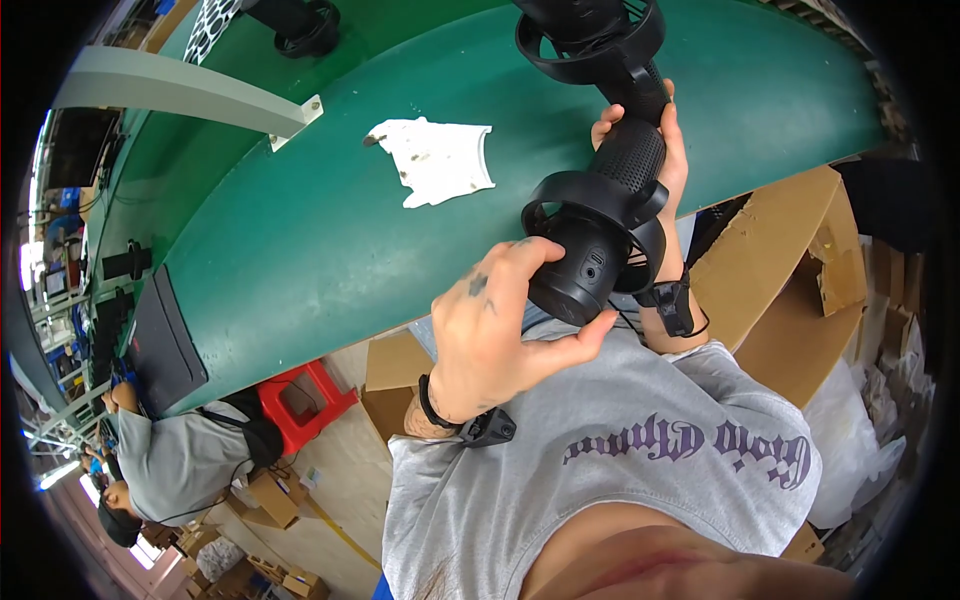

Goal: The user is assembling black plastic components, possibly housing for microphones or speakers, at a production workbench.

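Note:
My left hand (490,325) grips the round head of a black handheld controller (595,245) with a ring guard, held over the near edge of the green table (300,230). My right hand (655,150) wraps the textured black handle of the same device. A second black ringed controller (595,40) lies on the table just beyond my right hand, its handle touching my fingers. Both wrists wear black bands.
A stained white cloth (440,160) lies on the table. A grey metal bar (180,95) crosses the far left. Cardboard boxes (790,270) stand at my right, a red stool (305,400) below the table. Another person (170,460) in grey sits at left.

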### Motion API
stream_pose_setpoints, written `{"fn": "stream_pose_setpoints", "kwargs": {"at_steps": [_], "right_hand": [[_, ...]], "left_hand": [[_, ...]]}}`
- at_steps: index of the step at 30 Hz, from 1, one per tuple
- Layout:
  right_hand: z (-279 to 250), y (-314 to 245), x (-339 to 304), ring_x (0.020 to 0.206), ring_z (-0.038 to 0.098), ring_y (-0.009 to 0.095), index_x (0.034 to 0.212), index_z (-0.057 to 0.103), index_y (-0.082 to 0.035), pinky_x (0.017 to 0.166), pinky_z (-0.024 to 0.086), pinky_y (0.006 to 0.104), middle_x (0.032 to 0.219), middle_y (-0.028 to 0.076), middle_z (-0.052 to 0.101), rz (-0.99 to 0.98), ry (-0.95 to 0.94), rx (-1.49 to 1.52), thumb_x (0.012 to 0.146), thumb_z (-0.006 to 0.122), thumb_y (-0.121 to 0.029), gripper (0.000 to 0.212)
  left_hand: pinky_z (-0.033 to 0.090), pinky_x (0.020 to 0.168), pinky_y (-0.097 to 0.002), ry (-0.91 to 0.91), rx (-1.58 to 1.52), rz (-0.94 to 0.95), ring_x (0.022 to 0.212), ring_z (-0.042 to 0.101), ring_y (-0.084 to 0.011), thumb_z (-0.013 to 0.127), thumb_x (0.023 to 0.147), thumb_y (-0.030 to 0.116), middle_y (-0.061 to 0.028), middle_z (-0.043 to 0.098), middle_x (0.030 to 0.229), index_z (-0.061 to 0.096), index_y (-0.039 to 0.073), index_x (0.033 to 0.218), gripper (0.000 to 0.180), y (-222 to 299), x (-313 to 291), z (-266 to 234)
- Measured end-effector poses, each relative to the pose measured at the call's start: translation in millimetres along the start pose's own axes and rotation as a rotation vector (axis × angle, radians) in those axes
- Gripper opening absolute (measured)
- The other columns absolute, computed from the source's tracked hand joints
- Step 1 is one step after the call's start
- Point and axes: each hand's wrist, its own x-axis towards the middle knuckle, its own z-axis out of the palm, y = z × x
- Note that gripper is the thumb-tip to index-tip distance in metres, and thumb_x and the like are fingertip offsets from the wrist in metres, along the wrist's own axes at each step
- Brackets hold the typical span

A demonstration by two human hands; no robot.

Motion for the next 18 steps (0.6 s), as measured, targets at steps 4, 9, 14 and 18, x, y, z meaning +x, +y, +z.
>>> {"fn": "stream_pose_setpoints", "kwargs": {"at_steps": [4,9,14,18], "right_hand": [[-3,-4,2,0.085,0.062,0.025,0.127,0.04,-0.021,0.073,0.055,0.0372,0.107,0.015,0.056,0.036,-0.053,-0.048,0.098,0.044,-0.033,0.031],[-12,-9,6,0.086,0.061,0.024,0.127,0.04,-0.021,0.075,0.054,0.0373,0.11,0.012,0.056,0.115,0.035,0.109,0.099,0.043,-0.034,0.031],[-7,-6,5,0.087,0.061,0.024,0.126,0.041,-0.022,0.076,0.054,0.0373,0.111,0.011,0.056,0.092,0.023,0.108,0.099,0.044,-0.033,0.03],[-4,-6,4,0.086,0.061,0.024,0.125,0.043,-0.022,0.076,0.054,0.0369,0.11,0.011,0.057,0.057,-0.028,0.092,0.098,0.045,-0.033,0.029]], "left_hand": [[0.052,0.056,-0.0287,0.038,0.084,0.13,0.071,0.064,-0.0223,0.083,0.054,0.028,-0.0089,0.064,0.087,0.059,0.007,0.095,0.052,-4,-2,0],[0.055,0.058,-0.0279,0.067,0.24,0.402,0.077,0.063,-0.0236,0.076,0.06,0.016,-0.0103,0.065,0.1,0.061,0.012,0.096,0.039,-7,5,-4],[0.056,0.058,-0.0264,0.026,0.209,0.449,0.083,0.062,-0.024,0.069,0.067,0.006,-0.0084,0.065,0.107,0.062,0.018,0.096,0.033,-6,6,-3],[0.057,0.064,-0.0272,0.049,0.223,0.574,0.097,0.058,-0.0253,0.071,0.068,0.01,-0.0019,0.063,0.113,0.06,0.02,0.094,0.029,-10,1,4]]}}
